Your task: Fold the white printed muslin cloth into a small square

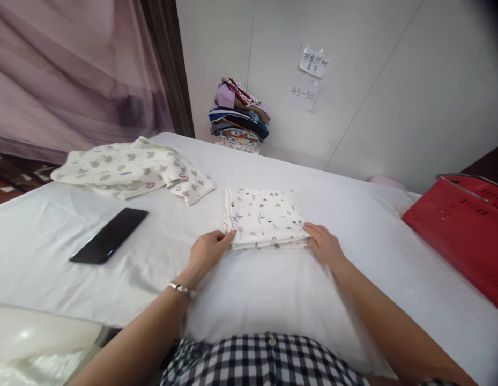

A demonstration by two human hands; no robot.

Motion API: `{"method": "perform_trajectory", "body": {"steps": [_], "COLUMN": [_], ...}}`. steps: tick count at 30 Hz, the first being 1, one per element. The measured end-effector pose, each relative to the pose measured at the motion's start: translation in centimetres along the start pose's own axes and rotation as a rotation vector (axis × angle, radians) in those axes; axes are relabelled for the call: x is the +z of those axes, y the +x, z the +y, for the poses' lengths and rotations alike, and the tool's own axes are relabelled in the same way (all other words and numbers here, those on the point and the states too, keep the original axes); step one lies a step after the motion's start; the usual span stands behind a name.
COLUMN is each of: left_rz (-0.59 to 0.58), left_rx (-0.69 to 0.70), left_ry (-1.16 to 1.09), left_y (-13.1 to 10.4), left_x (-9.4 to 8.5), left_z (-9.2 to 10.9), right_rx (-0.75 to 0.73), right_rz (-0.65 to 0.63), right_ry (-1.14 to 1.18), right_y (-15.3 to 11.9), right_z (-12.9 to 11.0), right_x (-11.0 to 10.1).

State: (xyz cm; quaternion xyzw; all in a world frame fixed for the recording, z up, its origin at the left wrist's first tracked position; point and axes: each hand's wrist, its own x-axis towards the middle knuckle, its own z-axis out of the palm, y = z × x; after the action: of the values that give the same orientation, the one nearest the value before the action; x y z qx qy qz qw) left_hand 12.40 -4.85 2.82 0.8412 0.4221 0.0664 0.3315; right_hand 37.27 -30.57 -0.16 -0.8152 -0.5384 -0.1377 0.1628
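Note:
A white cloth (pixel 267 214) with small printed figures lies folded into a flat rectangle on the white-covered table in front of me. At its near left corner, my left hand (pixel 210 249) pinches the layers, thumb on top and the other fingers curled. My right hand (pixel 325 244) grips the near right corner, with its fingertips over the top and the thumb at the edge. How far the fingers reach beneath the cloth is hidden. Left of it, a crumpled cream cloth (pixel 132 166) with grey mouse-head shapes is spread loosely near the far edge.
A black phone (pixel 110 236) rests on the table (pixel 168 295) at the left. On the right stands a red plastic basket (pixel 458 230) with a metal handle. Folded clothes (pixel 240 115) are piled by the wall, below paper notes (pixel 313 61). A pink curtain (pixel 72 69) hangs at the left.

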Motion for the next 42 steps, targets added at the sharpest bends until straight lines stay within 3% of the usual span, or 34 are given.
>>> {"method": "perform_trajectory", "body": {"steps": [2,4,6,8,11,14,20,23,25,28,31,33,37,42], "left_rz": [0.013,0.096,0.257,0.385,0.355,0.239,0.097,0.121,0.2,0.327,0.309,0.286,0.31,0.299], "left_rx": [0.011,0.072,0.231,0.483,0.848,1.009,0.952,0.881,0.873,1.003,1.246,1.324,1.249,1.223], "left_ry": [0.005,0.012,0.054,0.134,0.245,0.309,0.406,0.444,0.466,0.447,0.432,0.459,0.529,0.521], "left_y": [-0.1,-0.5,-1.0,-1.5,-1.7,-1.0,2.0,3.0,3.0,2.1,0.8,0.4,1.3,3.0], "left_x": [0.1,0.2,0.3,0.6,1.5,3.1,5.7,5.6,5.4,5.7,7.2,8.5,10.0,9.4], "left_z": [-0.1,-0.2,0.0,0.8,2.9,5.5,8.8,9.5,9.9,10.5,11.0,11.4,12.4,13.2], "right_rx": [0.08,0.177,0.287,0.411,0.592,0.668,0.69,0.692,0.692,0.688,0.677,0.671,0.664,0.597], "right_rz": [0.005,0.033,0.059,0.055,0.047,0.048,0.128,0.201,0.229,0.263,0.283,0.292,0.32,0.361], "right_ry": [0.052,0.113,0.208,0.349,0.64,0.829,0.875,0.878,0.883,0.895,0.923,0.939,0.945,0.941], "right_y": [-0.2,-0.6,-0.9,-1.0,-0.6,0.1,0.4,0.4,0.5,0.6,0.6,0.5,0.4,0.4], "right_z": [-0.1,-0.2,-0.3,-0.3,0.0,0.2,-0.1,-0.3,-0.5,-0.6,-0.7,-0.8,-1.0,-1.1], "right_x": [-0.3,-0.6,-0.7,-0.7,-0.6,-0.9,-0.3,0.6,1.0,1.4,1.5,1.5,1.5,1.5]}}
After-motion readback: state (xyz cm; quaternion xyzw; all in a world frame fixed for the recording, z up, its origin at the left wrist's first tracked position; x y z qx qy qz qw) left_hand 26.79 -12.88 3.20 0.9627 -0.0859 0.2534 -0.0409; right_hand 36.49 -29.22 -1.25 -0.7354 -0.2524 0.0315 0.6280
